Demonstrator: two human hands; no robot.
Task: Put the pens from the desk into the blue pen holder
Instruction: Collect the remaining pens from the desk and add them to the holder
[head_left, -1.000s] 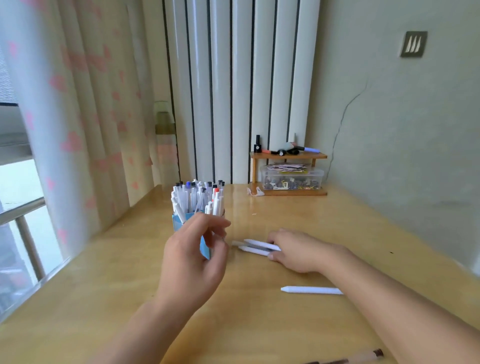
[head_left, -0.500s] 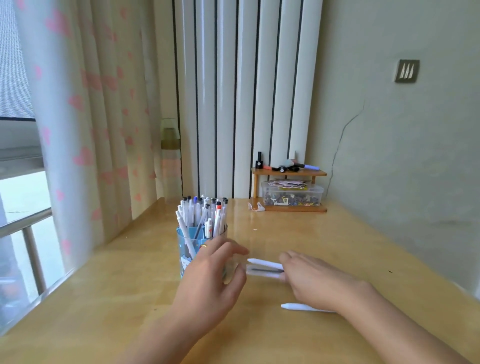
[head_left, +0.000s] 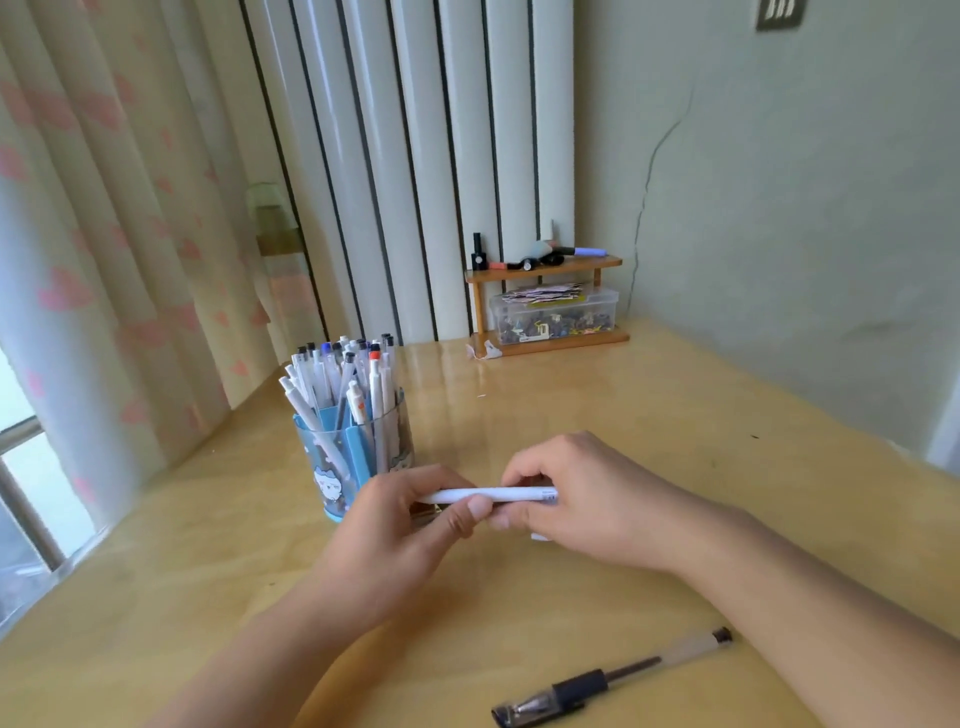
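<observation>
The blue pen holder (head_left: 332, 470) stands on the desk left of centre, packed with several white pens (head_left: 343, 379). Just in front and right of it, my left hand (head_left: 400, 545) and my right hand (head_left: 587, 504) both grip a white pen (head_left: 488, 495) held level above the desk. A bit of another white pen (head_left: 540, 536) peeks out under my right hand. A clear pen with a black grip (head_left: 613, 678) lies on the desk at the bottom, near my right forearm.
A small wooden shelf (head_left: 545, 270) with a clear box of small items (head_left: 556, 314) sits at the back against the wall. A curtain (head_left: 104, 234) and window rail run along the left edge of the wooden desk (head_left: 675, 415).
My right hand has lifted a white pen off the desk, and my left hand has closed on its other end. The view has tilted down, showing the clear pen.
</observation>
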